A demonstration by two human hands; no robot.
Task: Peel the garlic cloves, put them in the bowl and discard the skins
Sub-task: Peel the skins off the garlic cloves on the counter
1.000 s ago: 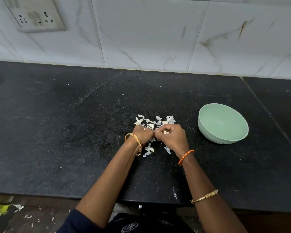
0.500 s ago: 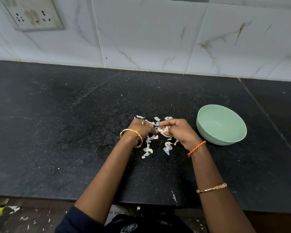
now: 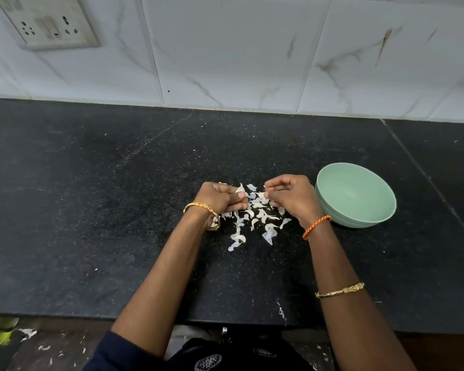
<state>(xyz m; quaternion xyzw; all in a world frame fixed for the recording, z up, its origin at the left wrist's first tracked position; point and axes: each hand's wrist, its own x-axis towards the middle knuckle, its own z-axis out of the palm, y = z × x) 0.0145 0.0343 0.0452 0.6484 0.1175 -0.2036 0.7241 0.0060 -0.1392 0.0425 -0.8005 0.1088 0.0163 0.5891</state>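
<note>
— Black stone counter [image 3: 91,210] under marbled wall tiles [image 3: 239,49]: what has changed?
— Hands have drawn apart; the left hand [image 3: 220,200] pinches a garlic clove [image 3: 240,188], the right hand [image 3: 292,196] pinches a scrap of skin [image 3: 263,195]
— And the rest?
— Skins [image 3: 255,220] lie scattered between the wrists; the green bowl [image 3: 355,195] sits at 3 o'clock, just beside the right hand

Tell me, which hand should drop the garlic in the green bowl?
Probably the right hand: it sits right beside the bowl. The left hand, pinching the clove, is farther away.
</note>
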